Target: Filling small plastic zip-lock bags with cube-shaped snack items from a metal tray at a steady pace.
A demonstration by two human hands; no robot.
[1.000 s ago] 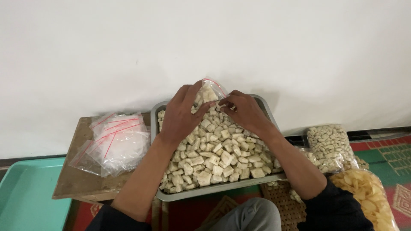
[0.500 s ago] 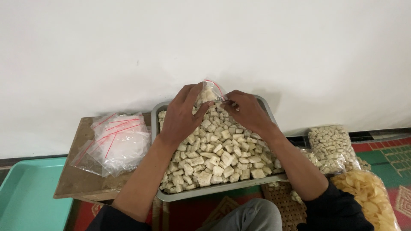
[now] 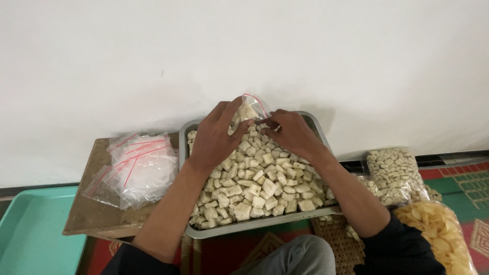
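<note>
We note little change from the earlier frames: both hands remain at the far end of the tray (image 3: 326, 147), and the bag (image 3: 251, 108) sits a touch higher above the heap than it did a second ago. The left hand (image 3: 216, 136) is curled around the bag's left side, fingers raised along the plastic, holding it. The right hand (image 3: 290, 133) pinches the bag's upper right edge near its red strip, fingers narrow and closed on the plastic. The bag is small, clear, partly filled with pale pieces, and stands just over the back of the heap, close to the wall (image 3: 244, 51).

The tray is grey metal, rectangular, heaped with pale, squarish cracker pieces (image 3: 260, 183). Its near edge overhangs the worktop (image 3: 94, 214), a low brown board. To the left of the tray, on that worktop, lies a loose stack of empty clear bags (image 3: 137, 168) with red seal strips.

At far left, lower down, we see a teal tub (image 3: 30, 229). To the right of the tray, on the floor, stands a filled sack of the same pale pieces (image 3: 395, 175), and nearer us a sack of yellow chips (image 3: 438, 229). A patterned red and green mat (image 3: 468, 178) covers the floor at right. The wall is plain white.
</note>
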